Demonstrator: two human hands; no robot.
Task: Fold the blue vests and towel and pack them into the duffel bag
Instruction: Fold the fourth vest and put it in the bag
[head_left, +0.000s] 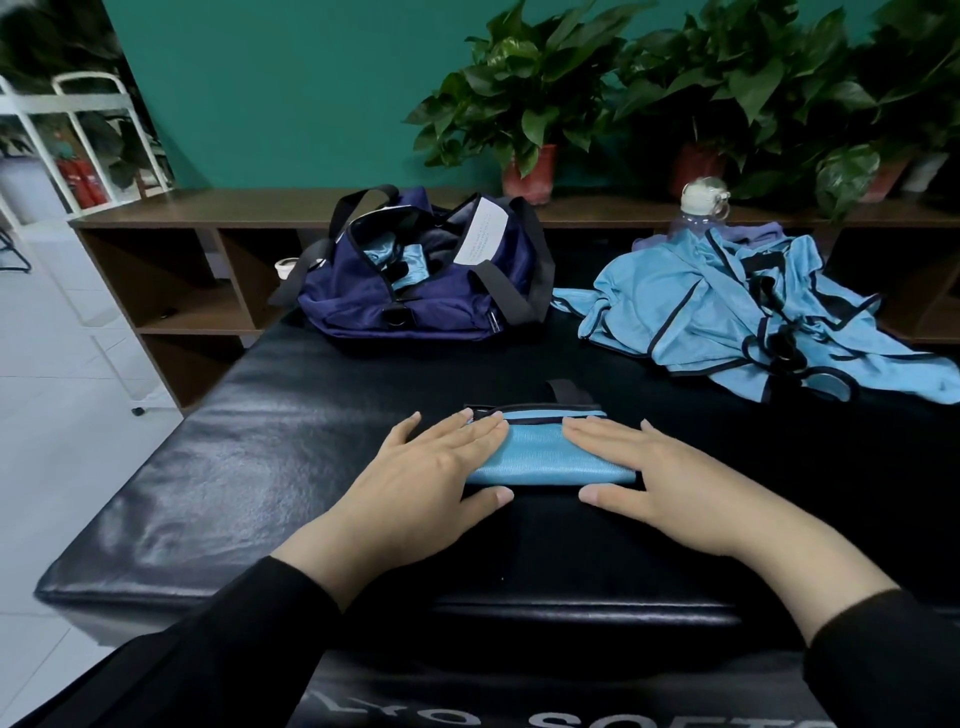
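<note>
A folded blue vest (540, 449) with black trim lies flat on the black padded bench (260, 467) in front of me. My left hand (431, 467) presses its left end with straight fingers, and my right hand (660, 473) presses its right end the same way. Further back stands the navy duffel bag (415, 291), unzipped, with blue fabric showing inside. A loose heap of blue vests (737, 312) lies at the back right, apart from both hands. A purple cloth (769, 231) peeks out behind the heap.
A clear water bottle (701, 208) with a white cap stands behind the heap. A wooden shelf (208, 208) runs along the green wall with potted plants (524, 104) on it. The bench's left edge drops to a white tiled floor (62, 389).
</note>
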